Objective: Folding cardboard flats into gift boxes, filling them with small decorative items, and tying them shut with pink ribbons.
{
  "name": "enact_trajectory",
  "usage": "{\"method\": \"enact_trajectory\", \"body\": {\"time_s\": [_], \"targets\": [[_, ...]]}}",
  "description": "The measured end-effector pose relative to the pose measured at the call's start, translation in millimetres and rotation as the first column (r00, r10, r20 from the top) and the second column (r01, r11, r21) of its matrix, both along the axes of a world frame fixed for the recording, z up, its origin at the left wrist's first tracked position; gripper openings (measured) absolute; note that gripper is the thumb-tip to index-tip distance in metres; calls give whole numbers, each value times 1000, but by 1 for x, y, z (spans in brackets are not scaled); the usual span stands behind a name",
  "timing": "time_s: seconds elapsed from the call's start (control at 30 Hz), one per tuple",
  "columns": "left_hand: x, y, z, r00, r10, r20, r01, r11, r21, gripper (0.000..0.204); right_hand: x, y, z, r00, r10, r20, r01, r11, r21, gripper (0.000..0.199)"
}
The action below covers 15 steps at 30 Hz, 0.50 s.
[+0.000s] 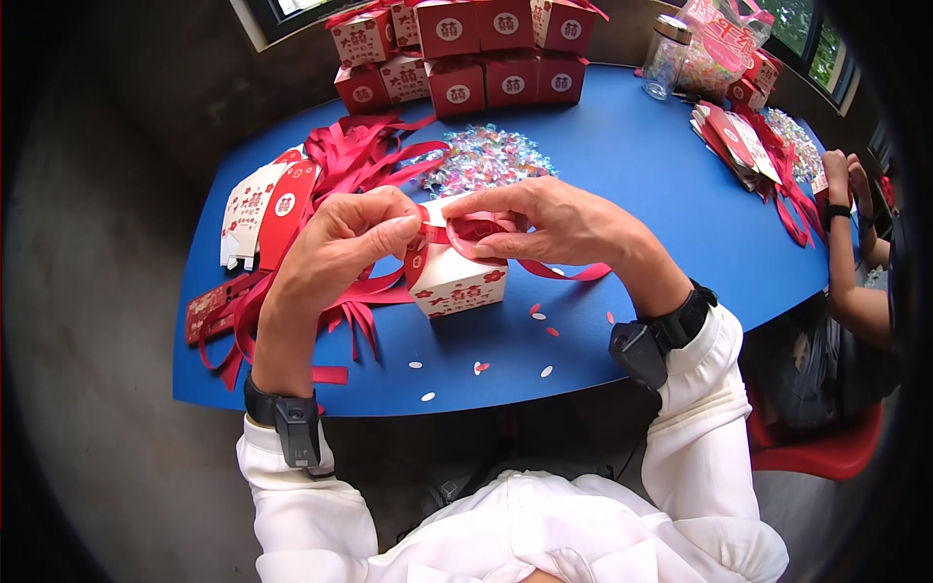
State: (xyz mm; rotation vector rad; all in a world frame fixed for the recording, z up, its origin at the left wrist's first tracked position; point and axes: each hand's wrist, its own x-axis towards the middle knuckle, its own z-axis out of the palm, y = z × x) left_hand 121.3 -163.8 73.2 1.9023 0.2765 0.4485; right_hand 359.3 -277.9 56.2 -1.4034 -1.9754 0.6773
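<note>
A: Left edge first. What's there?
B: Flat unfolded box blanks (255, 209), white and red, fanned on the blue desk (632, 165). Just beside them a heap of loose red ribbons (355, 155) trailing toward the near edge.

A: Left hand?
B: Left hand (342, 243) closed in a pinch, thumb and fingertips gripping the red ribbon (457, 233) at the top of the small gift box (455, 280). Black band on that wrist.

A: Box position, orientation?
B: Mid-desk, near the front edge, between both hands. Upright on its base, white with red flower print, top facing up at the hands. Roughly cubic, so no clear long axis. The ribbon is the long thing: it runs left to right across the box top, with a tail lying out to the right on the desk.

A: Right hand?
B: Right hand (554, 225) also closed on the ribbon, fingers holding a loop just above the box top. Black wrist device too.

A: Behind?
B: Pile of shiny wrapped sweets (486, 155), then stacked finished red and white boxes (457, 53) at the far edge.

A: Far right?
B: Clear jar (667, 56), more blanks and ribbons (748, 146), another person's hands (844, 175) at the desk edge.
</note>
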Motion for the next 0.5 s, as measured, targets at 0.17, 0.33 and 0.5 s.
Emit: {"method": "enact_trajectory", "body": {"time_s": [0.17, 0.33, 0.5], "targets": [[-6, -5, 9, 1000, -7, -19, 4, 987, -158, 32, -1, 3, 0, 1000, 1, 21, 0, 1000, -25, 47], [8, 10, -4, 986, -98, 133, 137, 937, -321, 30, 2, 1, -1, 999, -4, -32, 2, 997, -77, 42], [9, 11, -13, 969, -96, 227, 205, 827, -523, 24, 6, -2, 10, 998, -52, -41, 47, 991, -126, 33]]}}
